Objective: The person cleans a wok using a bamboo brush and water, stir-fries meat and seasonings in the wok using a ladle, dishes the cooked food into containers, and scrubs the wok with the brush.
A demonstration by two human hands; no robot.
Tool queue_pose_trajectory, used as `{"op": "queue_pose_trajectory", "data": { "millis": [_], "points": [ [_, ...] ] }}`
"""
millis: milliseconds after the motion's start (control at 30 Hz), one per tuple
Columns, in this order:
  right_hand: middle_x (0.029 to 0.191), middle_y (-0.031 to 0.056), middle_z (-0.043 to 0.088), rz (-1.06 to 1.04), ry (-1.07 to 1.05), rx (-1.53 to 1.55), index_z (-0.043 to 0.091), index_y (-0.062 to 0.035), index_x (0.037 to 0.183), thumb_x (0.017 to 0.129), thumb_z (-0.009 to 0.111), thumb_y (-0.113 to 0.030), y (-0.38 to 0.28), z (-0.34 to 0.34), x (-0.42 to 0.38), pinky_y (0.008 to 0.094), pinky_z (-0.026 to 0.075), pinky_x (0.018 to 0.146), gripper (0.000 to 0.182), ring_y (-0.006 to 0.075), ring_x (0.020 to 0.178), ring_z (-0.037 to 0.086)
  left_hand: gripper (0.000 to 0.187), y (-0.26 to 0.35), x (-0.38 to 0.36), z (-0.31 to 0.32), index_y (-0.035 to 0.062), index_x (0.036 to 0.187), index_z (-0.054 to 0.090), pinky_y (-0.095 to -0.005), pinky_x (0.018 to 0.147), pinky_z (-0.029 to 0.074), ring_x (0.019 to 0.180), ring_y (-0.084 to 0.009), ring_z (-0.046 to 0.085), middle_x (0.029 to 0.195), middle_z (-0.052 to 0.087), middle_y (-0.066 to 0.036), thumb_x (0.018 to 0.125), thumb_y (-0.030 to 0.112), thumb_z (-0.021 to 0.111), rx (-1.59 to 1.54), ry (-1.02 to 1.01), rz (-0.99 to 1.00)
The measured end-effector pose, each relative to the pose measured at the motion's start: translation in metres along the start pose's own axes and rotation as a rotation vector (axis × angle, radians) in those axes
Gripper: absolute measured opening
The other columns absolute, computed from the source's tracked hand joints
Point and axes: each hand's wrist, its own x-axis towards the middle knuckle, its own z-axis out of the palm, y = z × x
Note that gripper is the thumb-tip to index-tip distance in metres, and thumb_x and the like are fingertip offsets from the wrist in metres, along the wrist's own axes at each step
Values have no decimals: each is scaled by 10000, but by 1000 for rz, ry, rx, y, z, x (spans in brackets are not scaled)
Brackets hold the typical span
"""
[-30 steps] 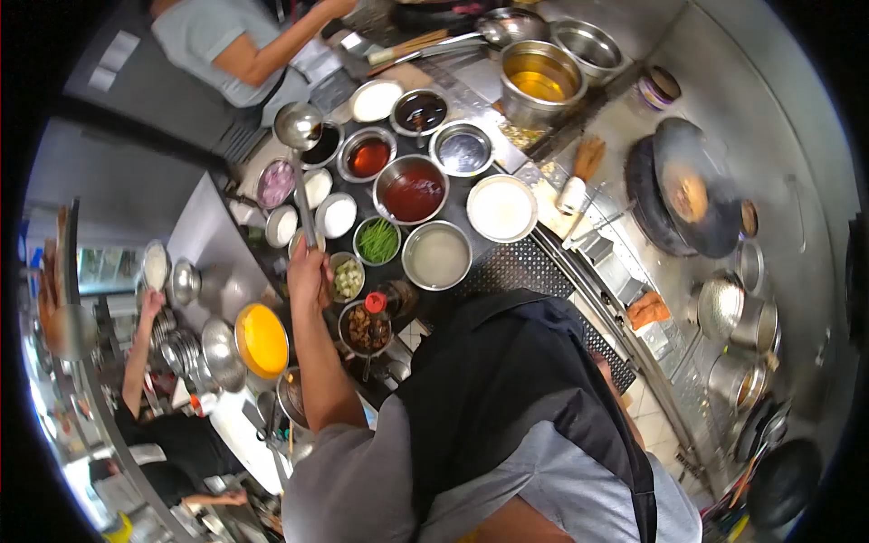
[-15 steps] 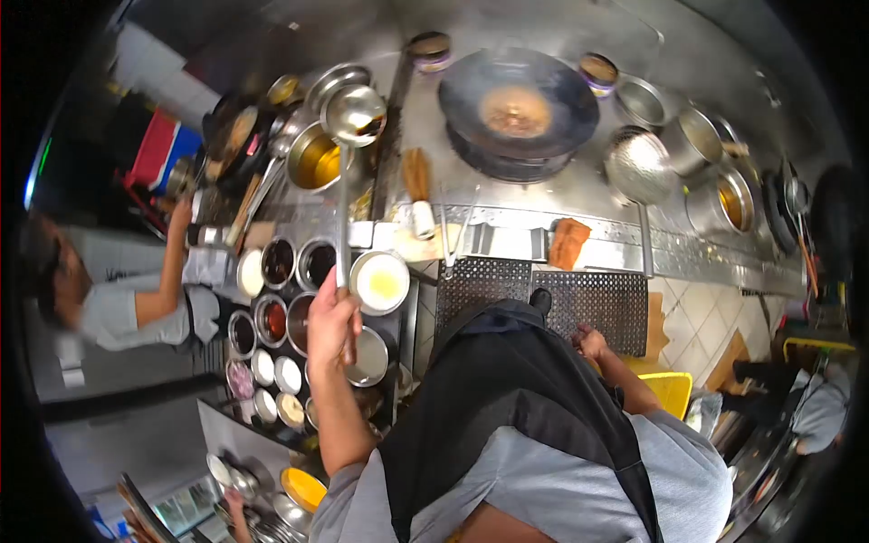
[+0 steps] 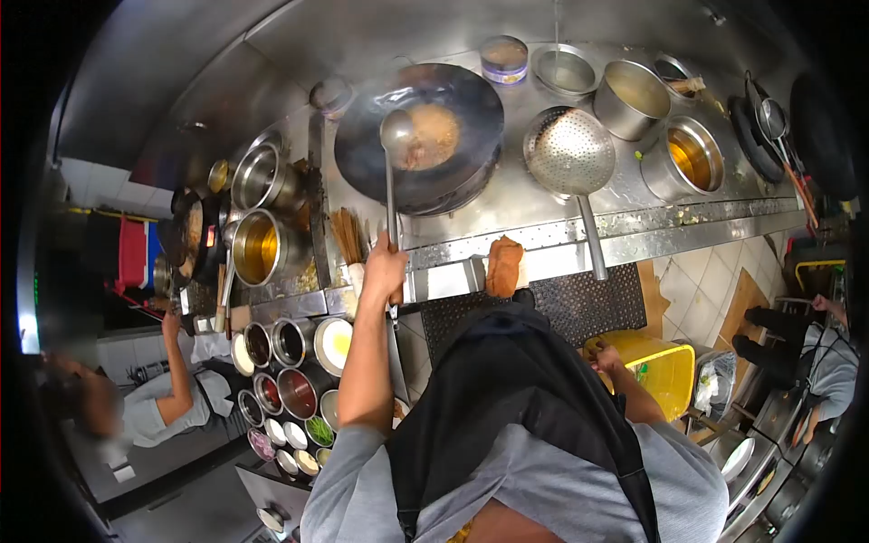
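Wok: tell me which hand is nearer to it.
Left. The left hand grips the ladle just in front of the wok; the right hand is farther back, by the yellow bin.

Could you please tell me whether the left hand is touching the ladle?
Touching: the head view shows the left hand wrapped around the ladle, whose brown handle end sticks out below.

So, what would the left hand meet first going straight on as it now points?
Probably the near rim of the wok, though the left hand may be high enough to clear it; height is unclear.
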Motion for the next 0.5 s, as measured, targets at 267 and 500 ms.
{"op": "queue_pose_trajectory", "data": {
  "millis": [267,500],
  "points": [
    [828,108,673,-173,-88,2,568,57,1199,935,600,-168,-55,-13,1,304,565,541,349,197,638,664,666,23,20,5,8,1466,380,-382,544,513,606,-241,648,804,640,-152,824,90,535,147,96,-62],
    [843,81,657,-457,-118,45,576,47,1213,969,585,-158,-184,59,-55,287,546,590,319,132,667,626,661,-37,57,-34,136,1452,454,-458,763,511,845,-371,682,982,687,-228,801,97,562,230,-97,106]
  ]
}}
